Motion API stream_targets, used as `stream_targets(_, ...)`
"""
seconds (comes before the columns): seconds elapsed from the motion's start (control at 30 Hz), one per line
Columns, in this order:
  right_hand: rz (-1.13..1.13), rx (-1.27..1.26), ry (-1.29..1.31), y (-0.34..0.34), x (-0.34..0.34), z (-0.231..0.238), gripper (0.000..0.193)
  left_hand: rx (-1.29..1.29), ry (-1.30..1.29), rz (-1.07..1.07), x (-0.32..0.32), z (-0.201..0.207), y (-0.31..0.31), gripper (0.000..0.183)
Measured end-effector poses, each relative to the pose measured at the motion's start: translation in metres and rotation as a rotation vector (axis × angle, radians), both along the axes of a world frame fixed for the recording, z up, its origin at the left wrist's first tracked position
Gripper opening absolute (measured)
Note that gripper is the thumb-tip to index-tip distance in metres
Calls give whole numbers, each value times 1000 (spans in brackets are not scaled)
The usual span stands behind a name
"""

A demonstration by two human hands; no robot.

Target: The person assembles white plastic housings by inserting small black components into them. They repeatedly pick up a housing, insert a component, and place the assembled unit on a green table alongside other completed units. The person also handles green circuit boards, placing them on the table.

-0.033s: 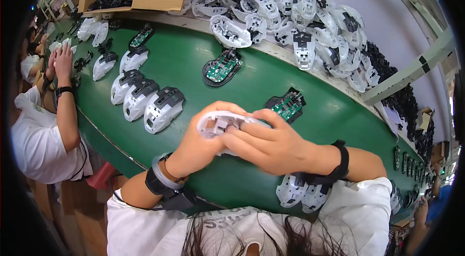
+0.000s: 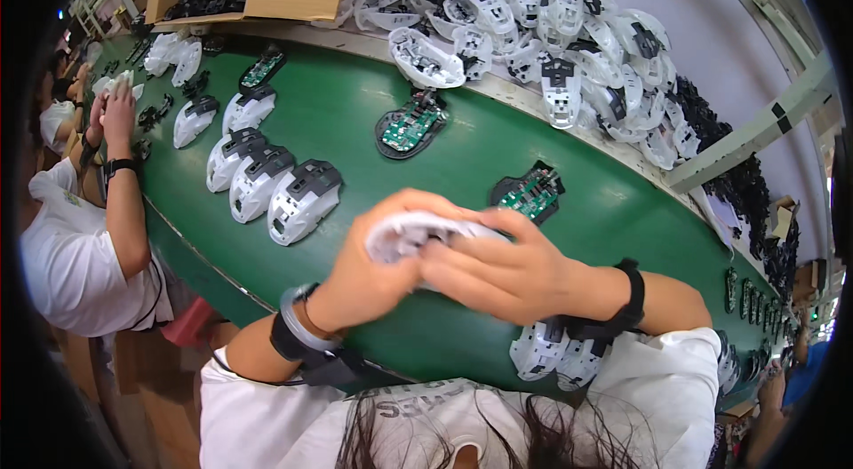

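"So, where is the white shell (image 2: 384,238) now?"

"Up between the person's two hands, above the green table (image 2: 329,105), its hollow inside partly showing."

"And the left hand (image 2: 360,278)?"

"Curled around the shell's left end, fingers over the far rim and thumb on the near side."

"What about the right hand (image 2: 511,269)?"

"Its fingers are bent together over the shell's right part, some tips reaching to the hollow. Both are blurred, so whether those tips pinch a small part cannot be told."

"Anything close by?"

"Just beyond the right hand lies a green circuit board (image 2: 530,195) on a black base. A second board (image 2: 411,125) lies farther off, near the foot of a heap of shells (image 2: 560,34). To the left, three dark-topped shells (image 2: 304,201) sit in a slanting row. Two more pale shells (image 2: 538,353) lie partly hidden by the right forearm."

"Who is at the far left?"

"A co-worker (image 2: 84,247) in a white shirt, hands raised together over the table."
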State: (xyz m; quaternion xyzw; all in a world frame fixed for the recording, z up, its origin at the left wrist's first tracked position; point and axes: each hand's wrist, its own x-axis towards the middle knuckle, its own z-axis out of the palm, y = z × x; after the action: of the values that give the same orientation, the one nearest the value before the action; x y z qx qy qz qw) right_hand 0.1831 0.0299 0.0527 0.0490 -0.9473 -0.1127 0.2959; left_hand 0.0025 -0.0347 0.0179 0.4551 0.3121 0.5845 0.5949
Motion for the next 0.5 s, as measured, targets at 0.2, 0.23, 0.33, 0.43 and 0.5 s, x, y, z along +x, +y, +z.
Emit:
stream_targets(0.2, -244, -769, 170, 3, -7, 16, 51, 207, -15, 124, -1, -1, -1, 42)
stream_targets(0.23, -241, -1041, 88, 4, -8, 16, 50, 190, 29, 123, -3, -2, -2, 42)
stream_targets(0.33, -246, -1287, 2, 2, -13, 16, 43, 156, 129, 141, -8, -2, -6, 42)
stream_targets(0.43, -302, -1225, -56, 2, -16, 22, 42, 142, 145, 175, -6, 0, -7, 41)
stream_targets(0.5, -346, -1114, -67, -3, -20, 23, 40, 120, 130, 189, -6, 0, -8, 41)
